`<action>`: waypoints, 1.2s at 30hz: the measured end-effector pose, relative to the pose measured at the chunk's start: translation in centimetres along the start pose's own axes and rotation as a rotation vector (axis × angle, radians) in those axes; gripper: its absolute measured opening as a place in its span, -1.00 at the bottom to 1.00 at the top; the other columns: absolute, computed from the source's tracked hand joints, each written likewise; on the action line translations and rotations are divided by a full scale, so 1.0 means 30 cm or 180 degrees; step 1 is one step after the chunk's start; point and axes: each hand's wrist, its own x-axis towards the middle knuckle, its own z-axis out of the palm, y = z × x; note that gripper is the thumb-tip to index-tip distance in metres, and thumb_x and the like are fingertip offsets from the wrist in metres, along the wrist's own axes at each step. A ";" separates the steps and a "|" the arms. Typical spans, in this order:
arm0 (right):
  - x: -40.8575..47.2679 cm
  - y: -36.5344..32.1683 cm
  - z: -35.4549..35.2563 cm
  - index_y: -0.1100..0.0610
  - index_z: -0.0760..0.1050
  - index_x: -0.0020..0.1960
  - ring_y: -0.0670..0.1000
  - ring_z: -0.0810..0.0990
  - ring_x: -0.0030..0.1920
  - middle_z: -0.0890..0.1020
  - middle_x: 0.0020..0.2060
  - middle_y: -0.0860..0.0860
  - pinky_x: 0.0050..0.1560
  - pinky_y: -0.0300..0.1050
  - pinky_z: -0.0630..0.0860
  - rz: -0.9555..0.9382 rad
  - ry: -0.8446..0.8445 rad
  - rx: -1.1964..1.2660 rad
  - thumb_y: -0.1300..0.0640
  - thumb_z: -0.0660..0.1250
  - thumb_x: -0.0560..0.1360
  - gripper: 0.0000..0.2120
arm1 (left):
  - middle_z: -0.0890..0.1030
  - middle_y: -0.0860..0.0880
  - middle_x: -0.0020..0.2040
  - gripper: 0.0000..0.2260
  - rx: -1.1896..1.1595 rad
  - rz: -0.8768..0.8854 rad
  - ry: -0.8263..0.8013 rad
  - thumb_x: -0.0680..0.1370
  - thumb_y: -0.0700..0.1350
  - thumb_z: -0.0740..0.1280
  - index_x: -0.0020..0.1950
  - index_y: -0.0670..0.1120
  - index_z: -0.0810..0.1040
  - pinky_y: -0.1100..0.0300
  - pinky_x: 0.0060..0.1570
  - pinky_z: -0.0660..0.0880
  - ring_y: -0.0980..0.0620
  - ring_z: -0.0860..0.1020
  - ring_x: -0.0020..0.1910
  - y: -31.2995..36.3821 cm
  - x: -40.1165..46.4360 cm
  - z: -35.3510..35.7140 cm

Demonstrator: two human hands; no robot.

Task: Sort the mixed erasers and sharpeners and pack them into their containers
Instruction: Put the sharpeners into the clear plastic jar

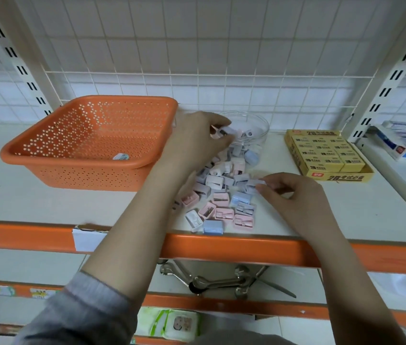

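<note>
Shelf (47, 207), head view. L hand (194, 140) up at the rim of the clear jar (254, 125), grip pinching a small bunch of sharpeners, white and pink, right at the jar mouth. R hand (294, 192) low at the right edge of the sharpener pile (222, 195), grip pinching one pale sharpener (255, 183) between thumb and fingertips.

Progress, by judgement: erasers look done. Yellow eraser box (326, 155) at right shows full rows, no loose erasers seen on the shelf. Sharpeners approx. partway: a few already inside the jar, but most of the pile lies loose between jar and shelf front, pink, blue, white, lilac mixed. Lots left to move. Orange basket (87, 143) at left nearly empty, one small roundish item (121, 156) on its floor, can't tell what.

Hard to see: jar fill level, glass is clear and L hand covers part of it. How many pieces L hand holds, unclear. Pile's left edge hidden under L forearm. Box print too blurred to read fully.
</note>
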 end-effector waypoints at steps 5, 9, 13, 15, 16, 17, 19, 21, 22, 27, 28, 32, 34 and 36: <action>-0.026 0.014 -0.004 0.02 0.61 -0.09 -0.26 0.53 -0.19 0.60 -0.27 -0.20 -0.23 -0.54 0.34 0.0055 0.0093 0.0059 0.03 0.42 0.44 -0.91 | 0.59 0.03 0.17 -0.69 0.0281 -0.0159 -0.0126 0.50 -0.04 0.35 0.23 -0.06 0.56 0.35 -0.04 0.33 0.11 0.53 0.06 -0.002 0.151 0.060; -0.033 0.021 -0.011 0.01 0.61 -0.12 -0.27 0.54 -0.20 0.62 -0.26 -0.16 -0.24 -0.55 0.32 0.0069 0.0146 0.0121 0.04 0.43 0.44 -0.94 | 0.53 0.02 0.25 -0.66 0.0311 -0.0315 -0.0252 0.53 0.04 0.33 0.26 -0.05 0.52 0.31 0.01 0.31 0.06 0.50 0.17 -0.027 0.180 0.081; -0.009 0.021 -0.016 0.00 0.60 -0.12 -0.31 0.52 -0.22 0.61 -0.29 -0.17 -0.24 -0.53 0.36 0.0036 0.0257 0.0332 0.06 0.44 0.42 -0.94 | 0.58 0.02 0.20 -0.71 0.0125 -0.0249 -0.0074 0.55 -0.01 0.30 0.24 -0.06 0.55 0.32 0.03 0.34 0.11 0.51 0.11 -0.030 0.122 0.059; 0.025 0.012 -0.021 0.02 0.59 -0.11 -0.26 0.53 -0.24 0.61 -0.29 -0.15 -0.25 -0.51 0.38 0.0000 0.0358 0.0494 0.07 0.46 0.41 -0.91 | 0.60 0.04 0.14 -0.74 -0.0043 -0.0212 0.0078 0.55 -0.04 0.30 0.21 -0.06 0.57 0.37 -0.03 0.33 0.18 0.50 0.00 -0.029 0.063 0.040; 0.050 0.003 -0.022 0.03 0.59 -0.11 -0.25 0.54 -0.26 0.61 -0.29 -0.14 -0.26 -0.50 0.38 -0.0028 0.0415 0.0570 0.08 0.47 0.41 -0.91 | 0.61 0.07 0.10 -0.76 -0.0093 -0.0201 0.0149 0.55 -0.05 0.30 0.19 -0.05 0.58 0.41 -0.08 0.33 0.21 0.48 -0.05 -0.031 0.027 0.028; 0.076 -0.004 -0.027 0.03 0.58 -0.11 -0.25 0.54 -0.28 0.60 -0.30 -0.15 -0.27 -0.49 0.38 -0.0069 0.0496 0.0611 0.10 0.47 0.41 -0.91 | 0.61 0.09 0.05 -0.77 -0.0140 -0.0187 0.0203 0.55 -0.05 0.30 0.18 -0.04 0.59 0.47 -0.14 0.32 0.24 0.48 -0.11 -0.031 -0.012 0.020; 0.140 -0.027 -0.031 0.04 0.58 -0.13 -0.28 0.52 -0.32 0.59 -0.32 -0.16 -0.27 -0.49 0.36 -0.0191 0.0615 0.0587 0.11 0.46 0.41 -0.92 | 0.60 0.10 -0.04 -0.80 -0.0209 -0.0174 0.0296 0.54 -0.07 0.32 0.13 -0.04 0.62 0.57 -0.21 0.31 0.27 0.48 -0.22 -0.035 -0.089 0.005; 0.215 -0.056 -0.027 0.06 0.59 -0.11 -0.26 0.51 -0.31 0.60 -0.30 -0.10 -0.26 -0.50 0.36 -0.0269 0.0599 0.0461 0.09 0.45 0.43 -0.92 | 0.63 0.08 -0.05 -0.82 -0.0228 -0.0194 0.0317 0.52 -0.09 0.34 0.09 -0.04 0.64 0.57 -0.21 0.33 0.27 0.50 -0.24 -0.045 -0.159 0.000; 0.255 -0.070 -0.023 0.07 0.60 -0.09 -0.24 0.51 -0.30 0.61 -0.28 -0.07 -0.26 -0.51 0.36 -0.0277 0.0557 0.0381 0.07 0.44 0.43 -0.91 | 0.64 0.07 -0.04 -0.83 -0.0170 -0.0238 0.0285 0.51 -0.09 0.35 0.08 -0.03 0.65 0.56 -0.21 0.34 0.26 0.51 -0.21 -0.052 -0.191 0.002; 0.445 -0.121 0.022 0.16 0.63 -0.08 -0.19 0.50 -0.34 0.61 -0.27 -0.02 -0.33 -0.47 0.34 -0.0414 0.0138 -0.0385 0.04 0.40 0.45 -0.82 | 0.61 0.05 0.10 -0.72 0.0499 -0.0875 0.0189 0.49 -0.03 0.38 0.19 0.12 0.58 0.26 -0.06 0.40 0.05 0.54 0.05 -0.110 -0.318 0.043; 0.472 -0.126 0.035 0.18 0.64 -0.10 -0.14 0.51 -0.32 0.62 -0.27 0.00 -0.31 -0.38 0.37 -0.0426 0.0025 -0.0574 0.06 0.40 0.45 -0.81 | 0.59 0.06 0.13 -0.69 0.0649 -0.0979 0.0224 0.49 0.00 0.37 0.23 0.15 0.55 0.21 0.00 0.42 0.02 0.52 0.09 -0.118 -0.337 0.050; 0.532 -0.147 0.083 0.23 0.65 -0.14 -0.01 0.56 -0.26 0.67 -0.22 0.07 -0.18 -0.14 0.51 -0.0415 -0.0313 -0.0991 0.10 0.40 0.44 -0.82 | 0.55 -0.02 0.14 -0.66 0.0966 -0.1501 0.0287 0.49 0.10 0.31 0.27 0.16 0.50 0.06 0.05 0.46 -0.11 0.47 0.13 -0.126 -0.370 0.057; 0.538 -0.153 0.091 0.24 0.65 -0.14 0.03 0.61 -0.19 0.68 -0.19 0.09 -0.07 -0.06 0.57 -0.0424 -0.0461 -0.1034 0.11 0.37 0.45 -0.81 | 0.57 -0.05 0.12 -0.66 0.1026 -0.1645 0.0216 0.50 0.15 0.28 0.24 0.10 0.52 0.06 0.02 0.46 -0.12 0.48 0.13 -0.128 -0.377 0.055; 0.528 -0.152 0.085 0.23 0.65 -0.13 0.03 0.62 -0.14 0.69 -0.16 0.08 0.00 -0.03 0.57 -0.0418 -0.0436 -0.0958 0.12 0.35 0.46 -0.82 | 0.58 -0.06 0.11 -0.67 0.0986 -0.1751 0.0156 0.50 0.16 0.27 0.20 0.06 0.52 0.07 0.01 0.45 -0.11 0.48 0.13 -0.129 -0.379 0.045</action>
